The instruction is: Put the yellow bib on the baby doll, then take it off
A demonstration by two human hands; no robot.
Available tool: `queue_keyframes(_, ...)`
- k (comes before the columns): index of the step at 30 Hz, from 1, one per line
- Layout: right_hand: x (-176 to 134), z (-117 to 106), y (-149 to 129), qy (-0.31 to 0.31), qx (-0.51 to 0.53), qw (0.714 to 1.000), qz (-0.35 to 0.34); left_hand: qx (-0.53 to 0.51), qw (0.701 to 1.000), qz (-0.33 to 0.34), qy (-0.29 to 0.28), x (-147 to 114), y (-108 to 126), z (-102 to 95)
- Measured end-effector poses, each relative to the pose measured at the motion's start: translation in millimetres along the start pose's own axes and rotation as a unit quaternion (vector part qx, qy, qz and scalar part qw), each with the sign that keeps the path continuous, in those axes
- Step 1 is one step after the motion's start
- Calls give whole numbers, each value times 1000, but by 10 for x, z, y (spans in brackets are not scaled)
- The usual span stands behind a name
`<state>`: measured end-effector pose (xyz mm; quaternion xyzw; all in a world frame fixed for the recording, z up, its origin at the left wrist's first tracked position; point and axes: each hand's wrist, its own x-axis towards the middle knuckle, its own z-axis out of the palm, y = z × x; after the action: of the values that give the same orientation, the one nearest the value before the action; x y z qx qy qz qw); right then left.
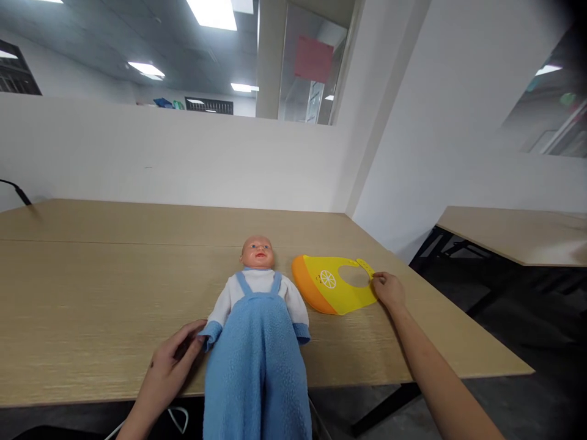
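Note:
A baby doll [257,330] in fuzzy blue overalls and a white top lies face up on the table, its legs reaching past the near edge. My left hand [170,365] is closed at the blue cuff [211,332] of the doll's sleeve, thumb and fingertips on the cloth. To the right of the doll, a yellow baby bib [351,299] with an orange pocket and a white citrus print lies flat. My right hand [389,289] pinches the bib's neck strap at its right side; the fingertips are partly hidden.
The wooden table [114,293] meets a white wall [183,162] with a window above it. At the right stands a second table [513,235] with black legs. A thin black cable end [21,194] shows at the far left.

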<state>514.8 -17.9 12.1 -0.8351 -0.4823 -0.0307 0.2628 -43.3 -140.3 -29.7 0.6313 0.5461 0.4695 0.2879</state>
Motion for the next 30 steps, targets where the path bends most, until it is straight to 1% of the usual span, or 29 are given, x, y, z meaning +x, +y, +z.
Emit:
queue_keyframes(3,1,12,1,9,2,1000,-15,23,1000,3,6,-35,-24,-2)
queue_keyframes(6,-5,18,-2,28,-5,999,-45,49,999,13,9,-70,-14,17)
queue_keyframes(8,-16,25,-24,45,-11,996,-75,63,997,23,25,-78,24,34)
queue_keyframes(10,-36,42,-79,65,-14,992,-108,74,995,48,44,-68,86,47)
queue_keyframes(12,-76,74,-175,88,-9,986,-142,84,991,84,57,-47,151,53)
queue_keyframes(14,-143,116,-310,99,8,979,-177,90,988,117,56,-30,194,55)
queue_keyframes(16,-238,156,-475,91,39,973,-207,86,985,137,51,-26,200,56)
queue_keyframes(18,-347,180,-664,70,82,967,-229,76,984,151,52,-34,176,56)
queue_keyframes(20,-445,182,-879,37,145,958,-247,67,982,163,64,-46,145,57)
queue_keyframes(21,-483,178,-1000,10,185,950,-251,64,981,167,72,-51,136,57)
queue_keyframes(23,-532,176,-1269,-61,274,929,-240,60,980,171,87,-57,137,61)
queue_keyframes(25,-550,209,-1564,-146,360,899,-202,54,979,167,103,-71,166,74)
queue_keyframes(26,-550,245,-1712,-189,402,878,-177,50,979,162,112,-88,186,86)
queue_keyframes(27,-548,297,-1854,-238,447,851,-140,45,980,156,119,-116,205,104)
queue_keyframes(29,-542,434,-2107,-349,517,778,-73,29,983,132,127,-226,231,159)
queue_keyframes(30,-540,510,-2213,-399,538,741,-49,17,985,109,133,-313,230,195)
